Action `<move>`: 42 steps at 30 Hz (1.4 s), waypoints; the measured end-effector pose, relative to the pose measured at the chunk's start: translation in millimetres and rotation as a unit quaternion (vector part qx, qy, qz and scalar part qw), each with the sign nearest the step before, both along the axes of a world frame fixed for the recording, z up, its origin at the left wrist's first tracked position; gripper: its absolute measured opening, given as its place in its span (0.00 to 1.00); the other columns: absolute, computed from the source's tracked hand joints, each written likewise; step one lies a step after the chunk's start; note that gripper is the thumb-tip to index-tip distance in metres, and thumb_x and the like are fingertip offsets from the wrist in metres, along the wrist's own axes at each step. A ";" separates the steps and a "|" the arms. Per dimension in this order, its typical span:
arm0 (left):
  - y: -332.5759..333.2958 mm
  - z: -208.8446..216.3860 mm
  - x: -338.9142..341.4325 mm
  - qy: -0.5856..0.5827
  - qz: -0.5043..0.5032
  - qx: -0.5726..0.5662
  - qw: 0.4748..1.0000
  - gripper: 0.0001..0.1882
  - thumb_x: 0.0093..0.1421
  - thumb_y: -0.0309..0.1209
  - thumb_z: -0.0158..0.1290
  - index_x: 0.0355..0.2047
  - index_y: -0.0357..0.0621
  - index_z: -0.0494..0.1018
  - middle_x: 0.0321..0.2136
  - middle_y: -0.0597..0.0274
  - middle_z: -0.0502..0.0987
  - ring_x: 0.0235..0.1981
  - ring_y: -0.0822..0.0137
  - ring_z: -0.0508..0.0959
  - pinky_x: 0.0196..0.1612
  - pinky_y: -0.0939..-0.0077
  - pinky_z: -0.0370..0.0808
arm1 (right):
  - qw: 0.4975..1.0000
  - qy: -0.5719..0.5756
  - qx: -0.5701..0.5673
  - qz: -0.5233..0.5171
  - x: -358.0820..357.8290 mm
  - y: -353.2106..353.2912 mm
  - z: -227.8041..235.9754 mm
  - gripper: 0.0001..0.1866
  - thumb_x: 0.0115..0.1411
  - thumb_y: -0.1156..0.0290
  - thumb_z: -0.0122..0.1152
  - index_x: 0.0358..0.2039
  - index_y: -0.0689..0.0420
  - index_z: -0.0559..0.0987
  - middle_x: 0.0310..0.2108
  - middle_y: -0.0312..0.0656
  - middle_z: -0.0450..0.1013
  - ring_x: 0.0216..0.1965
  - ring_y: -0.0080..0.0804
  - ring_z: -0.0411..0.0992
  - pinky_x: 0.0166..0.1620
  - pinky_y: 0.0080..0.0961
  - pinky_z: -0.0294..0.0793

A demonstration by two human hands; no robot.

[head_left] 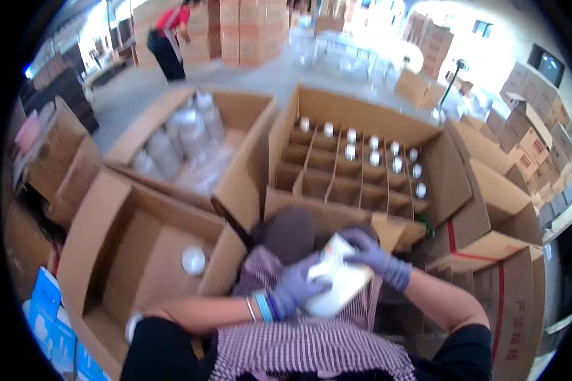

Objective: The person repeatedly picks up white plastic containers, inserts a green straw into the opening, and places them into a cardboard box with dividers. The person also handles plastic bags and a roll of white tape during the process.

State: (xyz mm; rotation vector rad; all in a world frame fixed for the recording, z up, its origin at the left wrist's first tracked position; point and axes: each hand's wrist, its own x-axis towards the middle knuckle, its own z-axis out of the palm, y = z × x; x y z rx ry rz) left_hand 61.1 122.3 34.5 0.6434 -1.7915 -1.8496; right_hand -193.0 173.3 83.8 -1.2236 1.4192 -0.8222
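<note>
My gloved left hand [302, 286] is closed around the lower part of a white bottle-like item [334, 297] held over my lap. At its upper end, the fingers of my gloved right hand [365, 254] are closed against it. Motion smears the item, and its exact kind is hard to make out. Just beyond my knees stands a cardboard box with dividers [318, 180]; several white caps [375, 157] show in its compartments. To the left, an open carton [140, 254] has a round white item [194, 260] inside.
Behind that carton, another open box [248, 108] contains several items in clear plastic [194, 127]. More open cartons [489, 209] crowd my right side. Blue packages [47, 324] lie at the lower left. A person in red [170, 32] stands far off near stacked cartons [254, 32].
</note>
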 end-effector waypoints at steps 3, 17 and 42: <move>-27.1 52.1 29.7 -0.004 -0.145 0.128 0.981 0.40 0.56 0.36 0.68 0.66 0.41 0.64 0.56 0.54 0.76 0.56 0.65 0.76 0.61 0.66 0.71 | 0.984 0.086 -0.131 0.088 35.4 13.3 80.3 0.51 0.48 0.49 0.76 0.67 0.59 0.63 0.65 0.51 0.59 0.67 0.45 0.58 0.70 0.38 0.56; -28.0 16.1 38.1 0.032 -0.115 -0.031 0.992 0.47 0.51 0.41 0.68 0.70 0.48 0.60 0.51 0.47 0.80 0.49 0.57 0.81 0.57 0.67 0.74 | 0.837 0.260 -0.350 0.330 61.8 -21.9 98.4 0.51 0.58 0.24 0.43 0.66 0.56 0.68 0.66 0.57 0.62 0.68 0.58 0.58 0.69 0.55 0.50; -56.4 38.9 88.0 0.000 -0.178 0.056 0.982 0.55 0.57 0.45 0.66 0.73 0.37 0.45 0.68 0.46 0.61 0.67 0.60 0.63 0.68 0.67 0.59 | 0.961 0.215 -0.168 0.028 123.0 -82.2 54.0 0.18 0.68 0.72 0.47 0.56 0.60 0.75 0.55 0.54 0.73 0.57 0.50 0.73 0.59 0.38 0.70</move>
